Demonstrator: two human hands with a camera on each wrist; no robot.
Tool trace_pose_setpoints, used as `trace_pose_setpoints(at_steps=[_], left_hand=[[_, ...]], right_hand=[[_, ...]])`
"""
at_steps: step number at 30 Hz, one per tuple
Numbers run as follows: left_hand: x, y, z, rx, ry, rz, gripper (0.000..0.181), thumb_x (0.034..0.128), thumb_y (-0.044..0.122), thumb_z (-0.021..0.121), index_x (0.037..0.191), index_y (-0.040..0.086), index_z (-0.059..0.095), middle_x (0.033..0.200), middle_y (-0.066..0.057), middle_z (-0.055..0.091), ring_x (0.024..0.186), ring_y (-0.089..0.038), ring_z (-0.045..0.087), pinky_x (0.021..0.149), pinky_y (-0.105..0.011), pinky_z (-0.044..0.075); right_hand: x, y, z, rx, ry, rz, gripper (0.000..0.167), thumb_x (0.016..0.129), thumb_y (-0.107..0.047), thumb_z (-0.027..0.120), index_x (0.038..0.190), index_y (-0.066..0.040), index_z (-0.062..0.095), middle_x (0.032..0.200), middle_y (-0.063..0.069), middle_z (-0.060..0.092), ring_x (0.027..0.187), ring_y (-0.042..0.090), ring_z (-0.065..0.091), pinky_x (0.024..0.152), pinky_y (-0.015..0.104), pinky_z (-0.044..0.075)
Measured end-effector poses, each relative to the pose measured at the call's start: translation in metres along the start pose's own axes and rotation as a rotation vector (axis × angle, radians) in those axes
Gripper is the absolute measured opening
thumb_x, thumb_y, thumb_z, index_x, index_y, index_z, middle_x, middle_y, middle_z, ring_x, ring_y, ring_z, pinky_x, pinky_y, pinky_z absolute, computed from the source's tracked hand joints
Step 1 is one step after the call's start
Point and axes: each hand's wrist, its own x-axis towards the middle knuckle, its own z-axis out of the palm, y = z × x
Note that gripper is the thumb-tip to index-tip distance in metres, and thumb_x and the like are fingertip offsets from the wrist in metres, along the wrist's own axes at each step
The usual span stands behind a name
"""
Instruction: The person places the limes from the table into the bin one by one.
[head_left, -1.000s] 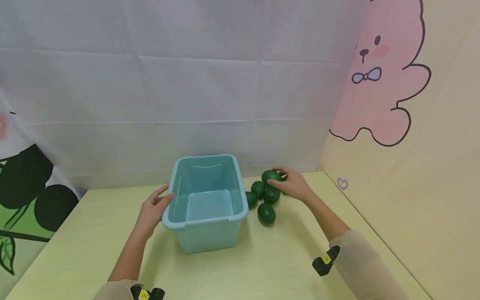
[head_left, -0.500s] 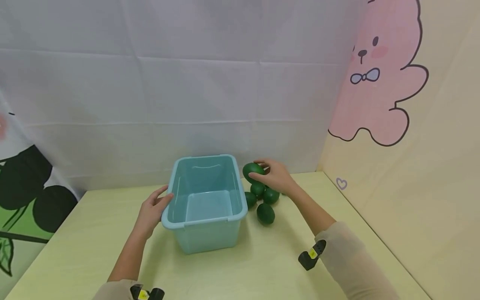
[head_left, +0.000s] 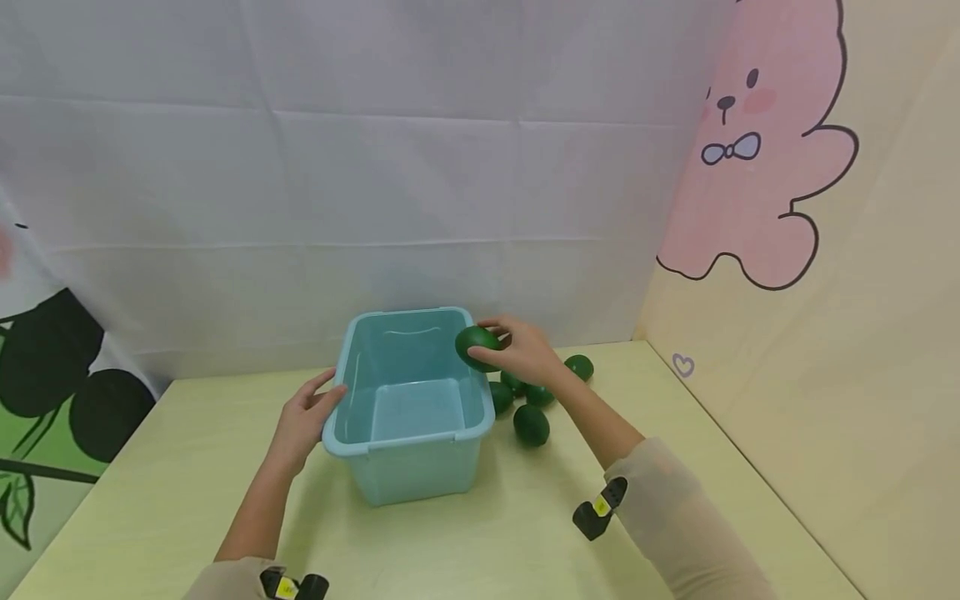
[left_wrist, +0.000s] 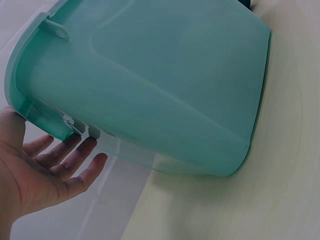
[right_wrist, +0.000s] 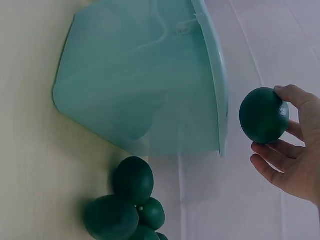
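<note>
A light blue-green plastic bin (head_left: 420, 471) stands on the table with its inside bare. My left hand (head_left: 302, 421) holds its left rim; the thumb lies at the rim and the fingers sit under it in the left wrist view. Between thumb and fingers, my right hand (head_left: 525, 352) grips a dark green avocado (head_left: 472, 343) in the air by the bin's right rim. The right wrist view shows this avocado (right_wrist: 263, 115) just beyond the rim's edge, apart from it. Several more avocados (head_left: 531, 426) lie on the table right of the bin, some partly hidden by the right hand and the bin.
The pale yellow table (head_left: 525, 542) meets a white cloth wall (head_left: 225, 317) behind the bin. On the right rises a cream wall (head_left: 862, 400) with a pink bear picture. One avocado (head_left: 580, 367) lies apart at the back, beside the right forearm.
The right hand has carried the avocado left from above the pile to the bin's right rim. An avocado at the back right has come into fuller view. Left hand and bin stay put.
</note>
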Motion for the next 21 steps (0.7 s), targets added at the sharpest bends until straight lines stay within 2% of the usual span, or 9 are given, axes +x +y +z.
trace_pose_setpoints(at_steps=[5, 13, 21], left_hand=[[0.001, 0.0, -0.001, 0.005, 0.001, 0.003, 0.069, 0.093, 0.05, 0.049, 0.148, 0.015, 0.026, 0.139, -0.024, 0.044, 0.094, -0.009, 0.061, 0.074, -0.024, 0.053], [0.001, 0.002, -0.001, -0.002, -0.011, 0.009, 0.069, 0.0935, 0.049, 0.049, 0.149, 0.014, 0.025, 0.139, -0.026, 0.043, 0.095, -0.01, 0.062, 0.073, -0.023, 0.053], [0.002, 0.003, -0.001, 0.012, -0.008, 0.0, 0.069, 0.094, 0.048, 0.048, 0.149, 0.014, 0.025, 0.14, -0.025, 0.043, 0.096, -0.01, 0.062, 0.075, -0.026, 0.053]], right_hand=[[0.003, -0.006, 0.01, 0.008, -0.016, 0.004, 0.052, 0.085, -0.041, 0.066, 0.129, -0.017, 0.054, 0.119, 0.007, 0.061, 0.102, 0.022, 0.06, 0.078, 0.031, 0.051], [0.006, -0.012, 0.023, 0.019, -0.031, -0.033, 0.05, 0.085, -0.038, 0.067, 0.129, -0.017, 0.054, 0.121, 0.006, 0.061, 0.1, 0.02, 0.06, 0.078, 0.03, 0.051], [0.01, -0.022, 0.036, 0.047, -0.07, -0.081, 0.05, 0.086, -0.034, 0.066, 0.129, -0.012, 0.055, 0.117, 0.009, 0.062, 0.095, 0.019, 0.062, 0.07, 0.024, 0.051]])
